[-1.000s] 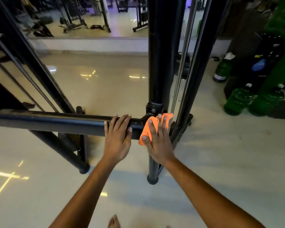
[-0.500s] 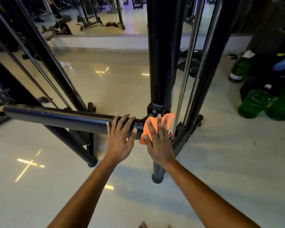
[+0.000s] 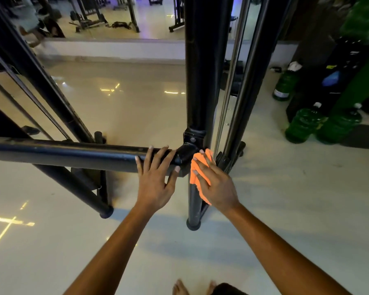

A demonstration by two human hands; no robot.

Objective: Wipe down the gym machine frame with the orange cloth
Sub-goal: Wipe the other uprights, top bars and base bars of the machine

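Writing: no brand or text can be read; the pale label on the far green bottle (image 3: 282, 86) at right is too blurred.
Frame: the gym machine frame (image 3: 202, 67) is black painted metal tube, round in section, glossy and scuffed. A horizontal bar (image 3: 73, 153) crosses the left half of the picture and meets the upright post at a bolted collar near the centre.
Cloth: the orange cloth (image 3: 195, 169) is soft and bunched, pressed against the post just right of the joint, right of centre.
Right hand: the right hand (image 3: 214, 182) lies flat on the cloth with fingers spread and straight, pressing it to the post.
Left hand: the left hand (image 3: 156, 177) rests on the bar beside the joint, fingers extended over its top, not curled round it.
Rods: thin shiny steel rods (image 3: 232, 81) run up just right of the post.
Floor: pale polished tile (image 3: 285, 209) with light reflections.
Bottles: ribbed green plastic jugs (image 3: 303, 124) stand at middle right.
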